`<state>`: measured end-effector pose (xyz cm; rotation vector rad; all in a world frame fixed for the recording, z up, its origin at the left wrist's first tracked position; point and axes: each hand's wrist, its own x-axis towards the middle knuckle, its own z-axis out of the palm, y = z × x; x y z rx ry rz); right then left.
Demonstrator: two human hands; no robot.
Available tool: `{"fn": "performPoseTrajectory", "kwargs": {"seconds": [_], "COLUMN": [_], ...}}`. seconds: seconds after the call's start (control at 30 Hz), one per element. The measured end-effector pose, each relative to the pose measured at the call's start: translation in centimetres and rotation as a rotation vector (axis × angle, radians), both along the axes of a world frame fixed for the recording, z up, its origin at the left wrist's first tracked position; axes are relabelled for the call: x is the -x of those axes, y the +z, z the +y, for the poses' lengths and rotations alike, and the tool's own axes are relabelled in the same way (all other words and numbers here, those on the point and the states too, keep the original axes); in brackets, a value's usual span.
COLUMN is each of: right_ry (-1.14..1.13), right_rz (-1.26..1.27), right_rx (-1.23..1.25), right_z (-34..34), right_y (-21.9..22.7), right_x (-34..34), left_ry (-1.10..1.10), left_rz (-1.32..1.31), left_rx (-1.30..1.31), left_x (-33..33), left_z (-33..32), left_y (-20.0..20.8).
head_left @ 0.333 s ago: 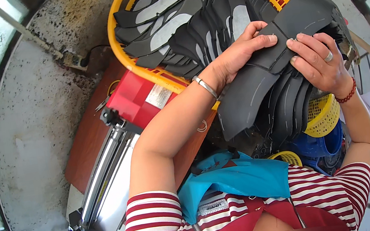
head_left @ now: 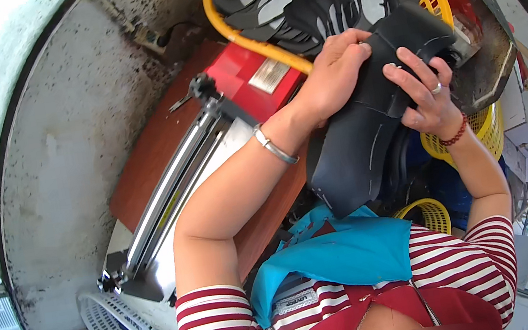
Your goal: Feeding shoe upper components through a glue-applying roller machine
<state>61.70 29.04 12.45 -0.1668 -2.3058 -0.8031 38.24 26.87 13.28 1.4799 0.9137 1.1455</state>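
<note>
Two labels are noted: a pale rectangular label (head_left: 269, 76) on the red housing (head_left: 233, 76), its print too small to make out, and a small light label (head_left: 297, 301) with dark lettering on the front of the striped garment (head_left: 213, 315). The black piece (head_left: 351, 148) is positioned ahead of the wearer's chest, its upper end overlapping the near right part of the large yellow basket (head_left: 292, 57) as seen from the head camera. Its long axis runs diagonally, the upper end pointing to the far right and the broad lower end to the near left, above the blue cloth (head_left: 333, 251). Thin pale line marks appear on its surface, and further black layers show beneath its right edge. The left hand (head_left: 336, 77) is clamped on the piece's upper left edge, thumb lying on top and fingers bent close beside it. The right hand (head_left: 429, 97) touches the piece at its right side, fingers spread with gaps between them and slightly bent; whether it grips cannot be determined. A ring (head_left: 436, 88) is worn on that hand. Black pieces with grey patches (head_left: 303, 20) lie closely packed inside the basket.
</note>
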Motion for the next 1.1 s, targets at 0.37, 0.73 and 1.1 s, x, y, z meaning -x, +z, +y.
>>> {"fn": "performPoseTrajectory", "kwargs": {"seconds": [0.37,0.73,1.1], "right_ry": [0.213,0.32,0.266], "right_rz": [0.141,0.113,-0.003], "right_rx": [0.265,0.559,0.647], "right_z": [-19.2,-26.7,-30.5], "right_y": [-9.5,-27.2,-36.2], "right_x": [10.9,17.5,19.8], "left_ry": [0.012,0.158,0.329], "left_rz": [-0.13,0.039,0.327], "left_rx": [0.672,0.848,0.683], "left_x": [12.4,17.4,18.7], "left_z": [-23.8,-31.4,-34.7], "left_y": [-5.0,-19.2,-27.8]}}
